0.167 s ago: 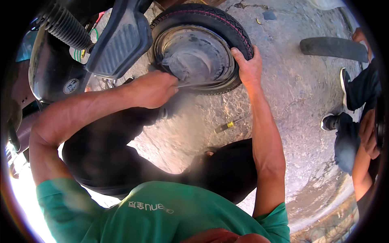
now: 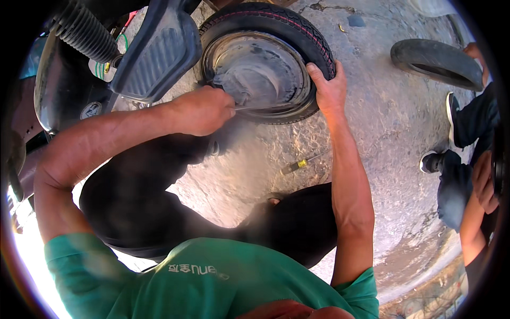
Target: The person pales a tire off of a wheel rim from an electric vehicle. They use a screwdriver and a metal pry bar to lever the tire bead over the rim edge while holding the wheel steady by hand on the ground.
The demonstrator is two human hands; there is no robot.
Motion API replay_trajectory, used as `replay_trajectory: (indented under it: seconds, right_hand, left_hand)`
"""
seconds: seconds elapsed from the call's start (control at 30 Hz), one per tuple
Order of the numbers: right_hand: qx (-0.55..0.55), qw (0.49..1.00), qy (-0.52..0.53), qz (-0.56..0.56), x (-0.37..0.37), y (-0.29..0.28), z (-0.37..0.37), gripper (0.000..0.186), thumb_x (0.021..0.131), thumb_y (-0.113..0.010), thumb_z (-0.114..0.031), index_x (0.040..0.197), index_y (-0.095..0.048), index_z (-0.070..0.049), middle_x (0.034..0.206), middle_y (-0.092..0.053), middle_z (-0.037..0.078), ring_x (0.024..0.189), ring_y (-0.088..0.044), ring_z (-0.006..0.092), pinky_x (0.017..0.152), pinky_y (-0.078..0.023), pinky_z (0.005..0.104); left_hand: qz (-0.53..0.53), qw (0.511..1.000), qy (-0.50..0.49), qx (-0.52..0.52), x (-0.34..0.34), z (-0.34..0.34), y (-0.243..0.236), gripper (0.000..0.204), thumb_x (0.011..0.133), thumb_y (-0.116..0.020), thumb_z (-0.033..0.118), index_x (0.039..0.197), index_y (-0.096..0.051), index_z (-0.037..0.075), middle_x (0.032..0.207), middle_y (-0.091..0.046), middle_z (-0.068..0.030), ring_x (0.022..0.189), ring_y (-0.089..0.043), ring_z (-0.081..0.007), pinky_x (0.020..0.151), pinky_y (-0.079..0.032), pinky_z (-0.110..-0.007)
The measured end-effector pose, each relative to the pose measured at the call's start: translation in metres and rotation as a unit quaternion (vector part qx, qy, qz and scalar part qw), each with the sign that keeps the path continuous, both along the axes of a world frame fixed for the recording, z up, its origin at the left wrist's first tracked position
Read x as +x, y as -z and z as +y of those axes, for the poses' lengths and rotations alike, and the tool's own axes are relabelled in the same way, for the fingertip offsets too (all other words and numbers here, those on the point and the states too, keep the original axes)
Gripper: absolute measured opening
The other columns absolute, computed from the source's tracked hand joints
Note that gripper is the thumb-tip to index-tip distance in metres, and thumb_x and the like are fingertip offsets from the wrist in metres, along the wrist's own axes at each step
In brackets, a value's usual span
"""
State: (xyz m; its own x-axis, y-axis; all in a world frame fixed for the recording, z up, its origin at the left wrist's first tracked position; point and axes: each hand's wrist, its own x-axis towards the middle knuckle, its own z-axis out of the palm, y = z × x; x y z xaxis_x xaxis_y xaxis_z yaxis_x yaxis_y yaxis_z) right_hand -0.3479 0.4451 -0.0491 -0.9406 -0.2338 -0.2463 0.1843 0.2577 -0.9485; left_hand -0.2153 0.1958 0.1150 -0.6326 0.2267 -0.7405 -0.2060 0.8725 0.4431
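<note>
A black tyre with a red stripe in its tread lies around a grey metal wheel on the ground in front of me. My left hand is closed on a thin metal lever lying across the near-left part of the rim. On the tyre's right side, my right hand grips it, thumb on the sidewall. Below the wheel, a screwdriver with a black and yellow handle rests on the ground.
A scooter with a ribbed footrest and rubber bellows stands at upper left. At right, a co-worker's hand holds a loose tyre; the person's legs and other arm are close by. My bent legs border the wheel's near side.
My left hand has moved slightly upward. My right hand and the tyre's right side have shifted a little to the right. The co-worker's loose tyre has tilted, showing more of its opening.
</note>
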Motion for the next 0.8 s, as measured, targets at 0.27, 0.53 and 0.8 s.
replay_trajectory:
  seconds: [0.27,0.53,0.8]
  right_hand:
    - [0.052,0.998,-0.006,0.036,-0.002,-0.005,0.000,0.073,0.073,-0.087,-0.040,0.125,-0.061,0.004,0.112,-0.072,0.019,0.102,-0.068,0.0272,0.092,-0.052,0.0386]
    - [0.021,0.999,-0.005,0.039,0.001,-0.012,-0.004,0.068,0.074,-0.085,-0.038,0.121,-0.062,0.005,0.109,-0.072,0.018,0.100,-0.068,0.0251,0.090,-0.053,0.0379]
    - [0.032,0.999,-0.006,0.042,0.002,-0.014,-0.003,0.069,0.074,-0.084,-0.046,0.117,-0.064,0.003,0.106,-0.072,0.019,0.097,-0.069,0.0278,0.088,-0.053,0.0393]
  left_hand:
    - [-0.096,0.995,-0.023,0.017,-0.023,0.007,0.001,0.032,0.103,-0.053,0.025,0.106,-0.069,-0.002,0.087,-0.069,-0.0219,0.085,-0.070,-0.0356,0.082,-0.052,-0.046]
    - [-0.133,0.985,0.095,-0.053,-0.076,0.006,-0.004,0.032,0.103,-0.057,0.030,0.111,-0.072,0.002,0.099,-0.072,-0.0200,0.098,-0.070,-0.0351,0.086,-0.054,-0.046]
    - [-0.145,0.964,0.192,-0.110,-0.125,0.013,-0.011,0.032,0.101,-0.060,0.031,0.106,-0.073,0.002,0.087,-0.071,-0.0169,0.085,-0.071,-0.0314,0.078,-0.055,-0.045]
